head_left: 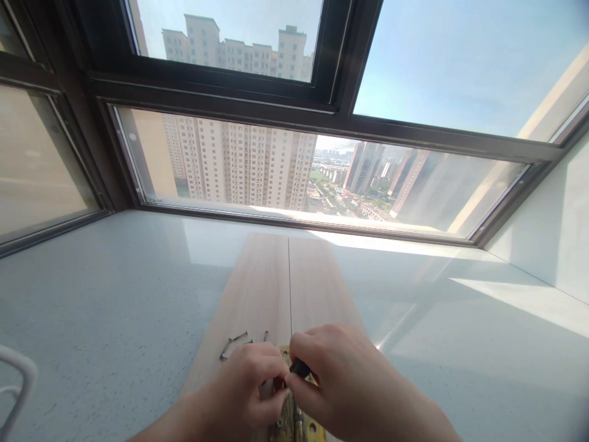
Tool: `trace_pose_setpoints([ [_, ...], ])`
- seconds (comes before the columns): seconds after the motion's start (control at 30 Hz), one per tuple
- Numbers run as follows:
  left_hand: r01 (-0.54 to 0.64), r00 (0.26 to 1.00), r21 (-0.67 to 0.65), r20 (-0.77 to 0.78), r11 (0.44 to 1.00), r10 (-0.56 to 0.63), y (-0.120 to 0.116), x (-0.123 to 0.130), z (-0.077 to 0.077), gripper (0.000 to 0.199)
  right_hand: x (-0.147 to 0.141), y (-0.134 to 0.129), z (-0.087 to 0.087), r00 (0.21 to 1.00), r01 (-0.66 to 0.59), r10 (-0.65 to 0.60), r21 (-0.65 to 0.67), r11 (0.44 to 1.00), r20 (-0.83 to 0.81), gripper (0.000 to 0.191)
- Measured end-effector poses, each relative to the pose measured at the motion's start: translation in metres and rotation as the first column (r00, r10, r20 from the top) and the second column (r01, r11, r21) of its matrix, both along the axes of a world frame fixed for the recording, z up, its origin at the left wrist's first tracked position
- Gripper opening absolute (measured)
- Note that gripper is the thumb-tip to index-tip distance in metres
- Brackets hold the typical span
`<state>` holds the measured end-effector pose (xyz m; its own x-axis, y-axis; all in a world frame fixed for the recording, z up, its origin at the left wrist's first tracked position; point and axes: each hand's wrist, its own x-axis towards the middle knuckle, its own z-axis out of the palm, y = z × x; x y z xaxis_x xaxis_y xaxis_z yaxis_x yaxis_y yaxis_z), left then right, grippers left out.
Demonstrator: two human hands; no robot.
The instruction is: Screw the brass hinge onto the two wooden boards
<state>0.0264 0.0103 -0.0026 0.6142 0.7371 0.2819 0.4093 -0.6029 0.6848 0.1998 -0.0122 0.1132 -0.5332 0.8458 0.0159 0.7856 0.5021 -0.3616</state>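
My right hand (338,368) is closed around a black-handled tool (300,368), whose working end is hidden by my fingers. Close beside it, my left hand (257,380) pinches finger and thumb together over the brass hinge. What lies between those fingertips is too hidden to name. The brass hinge (315,430) lies partly under both hands, across the seam of two pale wooden boards (269,276) set side by side. Several loose screws (239,336) rest on the left board, just beyond my left hand.
The boards lie on a speckled white sill (115,294) that runs up to a dark-framed window (322,224). A white curved tube-like object (27,368) stands at the left edge. Tall buildings show outside, and sunlight falls across the sill on the right.
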Motion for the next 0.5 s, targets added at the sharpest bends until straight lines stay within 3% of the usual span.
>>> trace_pose_setpoints([
  [0.33,0.084,0.995,-0.022,0.053,0.996,-0.083,-0.0013,0.001,-0.0073,0.015,-0.0069,-0.0001,0.0018,1.0,0.013,-0.012,-0.044,0.999,0.028,0.022],
  [0.5,0.162,0.981,-0.034,0.115,0.986,-0.157,0.0008,-0.0003,-0.0083,0.021,-0.0065,0.0028,0.0024,0.999,0.005,-0.003,0.055,0.998,-0.042,0.026],
])
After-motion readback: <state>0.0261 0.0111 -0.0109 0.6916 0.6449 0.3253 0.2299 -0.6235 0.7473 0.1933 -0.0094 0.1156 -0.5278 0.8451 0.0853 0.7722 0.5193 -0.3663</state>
